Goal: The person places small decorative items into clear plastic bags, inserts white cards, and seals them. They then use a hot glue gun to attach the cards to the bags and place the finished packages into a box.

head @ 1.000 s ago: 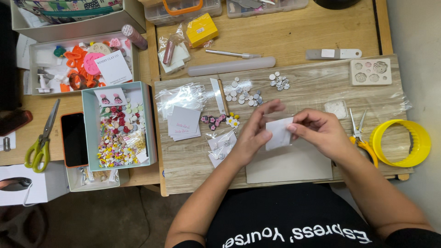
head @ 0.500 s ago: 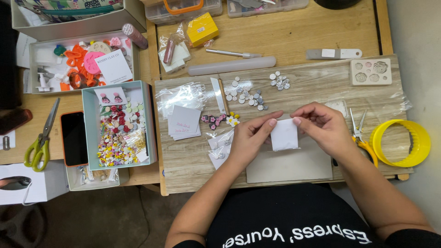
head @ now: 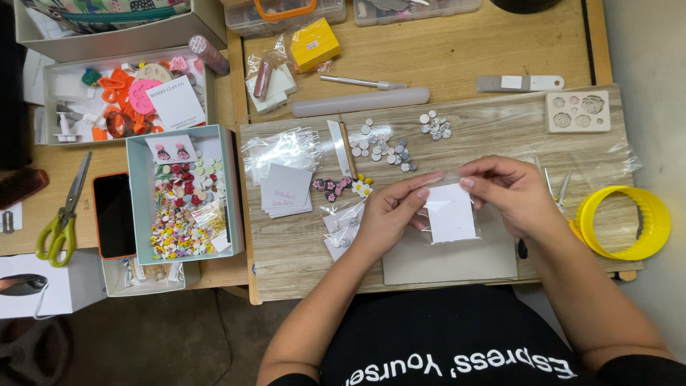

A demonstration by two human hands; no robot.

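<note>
Both hands are working over a grey mat (head: 450, 261) at the near edge of the board. The left hand (head: 389, 214) and right hand (head: 511, 196) are each pinching an upper corner of a small white card (head: 451, 213), which seems to be sitting inside a clear sleeve; its film edges are hard to make out. The card is hanging between the fingertips, just above the mat. It is looking light, thin and easily creased, the film likely slippery, so edges and corners are the safest hold. Just left of the left hand, a stack of similar cards (head: 286, 191) is lying. Scissors (head: 557, 189) are showing partly hidden behind the right hand.
</note>
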